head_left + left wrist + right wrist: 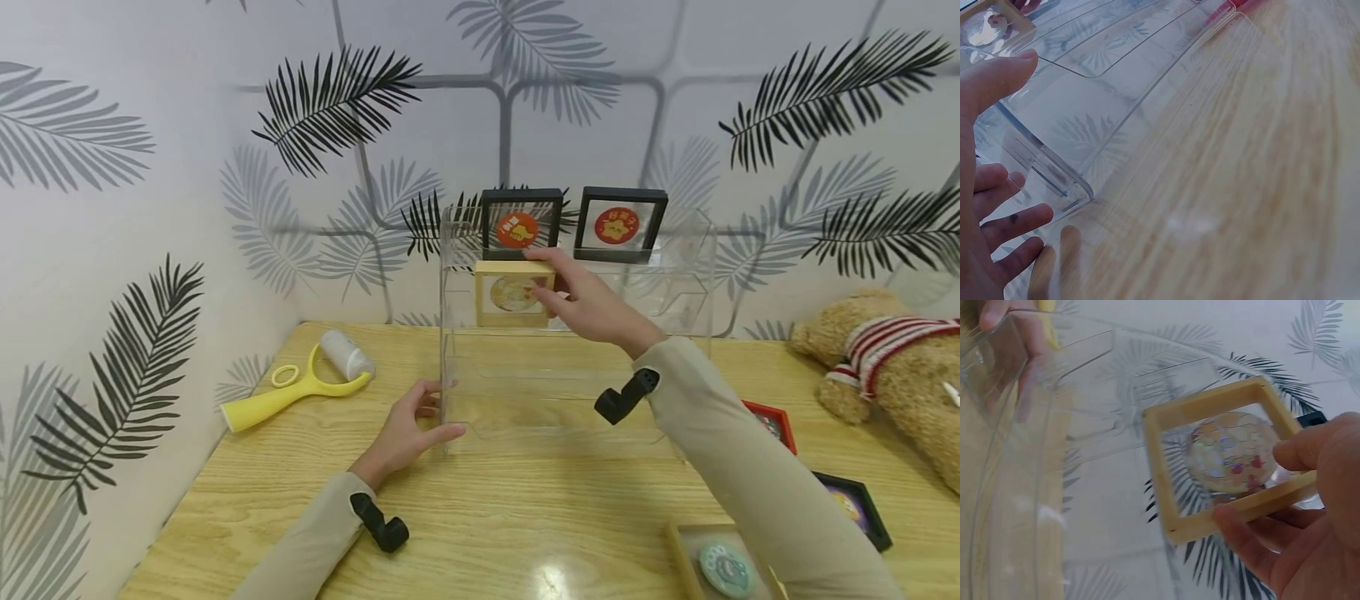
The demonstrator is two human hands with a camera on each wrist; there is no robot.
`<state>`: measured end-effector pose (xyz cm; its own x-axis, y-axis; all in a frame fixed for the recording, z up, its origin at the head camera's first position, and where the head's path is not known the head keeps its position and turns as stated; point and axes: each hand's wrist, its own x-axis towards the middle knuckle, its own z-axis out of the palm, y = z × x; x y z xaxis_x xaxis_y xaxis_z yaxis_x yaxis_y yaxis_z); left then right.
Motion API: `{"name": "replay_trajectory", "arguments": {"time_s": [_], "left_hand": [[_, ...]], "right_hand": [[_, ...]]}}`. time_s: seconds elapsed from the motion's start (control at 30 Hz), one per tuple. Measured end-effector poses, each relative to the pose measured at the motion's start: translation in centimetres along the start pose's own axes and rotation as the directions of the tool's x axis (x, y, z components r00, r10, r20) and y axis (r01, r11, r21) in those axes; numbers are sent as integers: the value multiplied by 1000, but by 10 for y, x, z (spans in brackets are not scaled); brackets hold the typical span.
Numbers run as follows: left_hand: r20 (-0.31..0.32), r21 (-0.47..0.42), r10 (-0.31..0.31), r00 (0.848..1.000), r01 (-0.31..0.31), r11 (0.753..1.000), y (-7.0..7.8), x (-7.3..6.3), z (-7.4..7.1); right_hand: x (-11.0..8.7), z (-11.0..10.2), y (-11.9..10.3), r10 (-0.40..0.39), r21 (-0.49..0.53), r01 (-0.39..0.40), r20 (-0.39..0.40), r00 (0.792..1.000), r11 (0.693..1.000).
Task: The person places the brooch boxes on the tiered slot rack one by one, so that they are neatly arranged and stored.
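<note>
A clear stepped acrylic display rack [525,400] stands on the wooden table against the patterned wall. My right hand [592,304] pinches a light wood-coloured floating display frame [480,296] by its right side, at the rack's middle tier. In the right wrist view, a round shiny badge [1232,450] sits behind the frame's clear film, with thumb and fingers on either side of the frame's edge. Low on the rack's left side, my left hand [401,433] holds the side panel, thumb at the front and fingers spread along the outer side. Two black frames, one left [521,193] and one right [622,194], stand on the top tier.
At left lie a yellow slingshot-shaped handle [277,406], a yellow ring [285,376] and a grey-white roller [347,354]. To the right are a teddy bear [915,375], a red frame [783,429], a black frame [870,512] and a wooden frame [682,554] with a teal badge.
</note>
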<state>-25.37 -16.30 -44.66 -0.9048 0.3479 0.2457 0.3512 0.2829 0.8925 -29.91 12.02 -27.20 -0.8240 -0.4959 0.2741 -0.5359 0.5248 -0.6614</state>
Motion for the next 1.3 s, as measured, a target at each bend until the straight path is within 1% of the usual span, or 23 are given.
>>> {"name": "replay_trajectory", "arguments": {"time_s": [0.13,0.27,0.3,0.37,0.4,0.53,0.6,0.7,0.8,0.9,1.07,1.2,1.3], "left_hand": [[9,4,4,1000,-4,1000,0,1,1],[14,9,-8,1000,8,1000,0,2,2],[15,4,-14,1000,14,1000,0,2,2],[20,2,-35,999,35,999,8,1,2],[23,0,-44,999,45,999,9,1,2],[23,0,-60,998,60,998,8,1,1],[17,1,-47,999,47,999,0,2,1],[7,2,-21,1000,21,1000,-2,1,1],[4,-3,-3,1000,3,1000,-1,0,0],[6,1,3,1000,-3,1000,0,-1,-1],[0,10,6,1000,-6,1000,-1,-1,-1],[4,1,1,1000,-1,1000,1,-1,0],[9,5,-10,1000,10,1000,1,0,0]], "right_hand": [[-6,-10,-6,-4,-45,5,24,1000,999],[-9,-17,-9,-9,-91,12,31,999,996],[-10,-19,-10,-7,-100,10,35,999,995],[-13,-20,-11,-11,-111,16,45,999,994],[-14,-21,-12,-16,-119,22,51,999,993],[-22,-22,-16,-33,-150,43,64,997,988],[-26,-22,-17,-39,-165,50,69,997,985],[-33,-23,-15,-38,-181,49,68,997,982],[-45,-23,-8,-32,-194,43,58,998,980],[-61,-22,2,-40,-195,47,40,998,980],[-91,-17,15,-68,-151,65,-11,998,986],[-111,-16,21,-88,-118,84,-31,996,989],[-126,-14,26,-81,-124,77,-28,996,989]]}}
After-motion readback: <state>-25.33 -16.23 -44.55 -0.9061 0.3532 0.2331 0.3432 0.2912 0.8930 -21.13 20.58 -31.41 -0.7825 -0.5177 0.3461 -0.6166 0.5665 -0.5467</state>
